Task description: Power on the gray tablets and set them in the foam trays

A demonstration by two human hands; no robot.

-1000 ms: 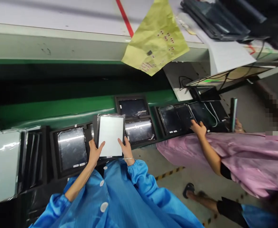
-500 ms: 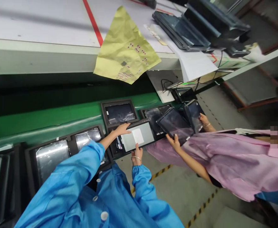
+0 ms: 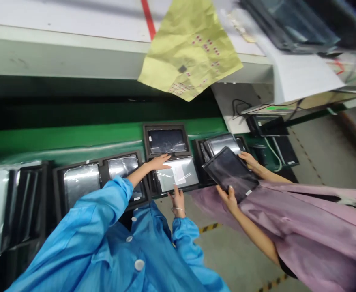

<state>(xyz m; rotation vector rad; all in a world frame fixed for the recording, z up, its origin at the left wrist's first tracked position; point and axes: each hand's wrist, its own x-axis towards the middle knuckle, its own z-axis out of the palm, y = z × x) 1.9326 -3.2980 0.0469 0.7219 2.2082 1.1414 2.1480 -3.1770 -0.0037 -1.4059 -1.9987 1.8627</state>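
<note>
A grey screen panel [image 3: 178, 174] lies in a black tray [image 3: 196, 187] at the near edge of the green conveyor belt [image 3: 74, 138]. My left hand [image 3: 159, 162] reaches across in a blue sleeve and lies flat on the panel's far left corner, fingers stretched out. My right hand [image 3: 177, 198] touches the panel's near edge with fingers extended. Behind it sits another tray with a dark panel [image 3: 167, 140].
A co-worker in a pink coat holds a dark panel [image 3: 230, 173] in both hands to my right. More trays with shiny panels [image 3: 80, 181] line the belt to the left. A yellow paper [image 3: 191, 50] hangs off the white shelf above. Cables and black devices sit at the right.
The panel has gone from tilted in my hands to lying flat in its tray. The co-worker has drawn a dark panel closer. The view has swung slightly left.
</note>
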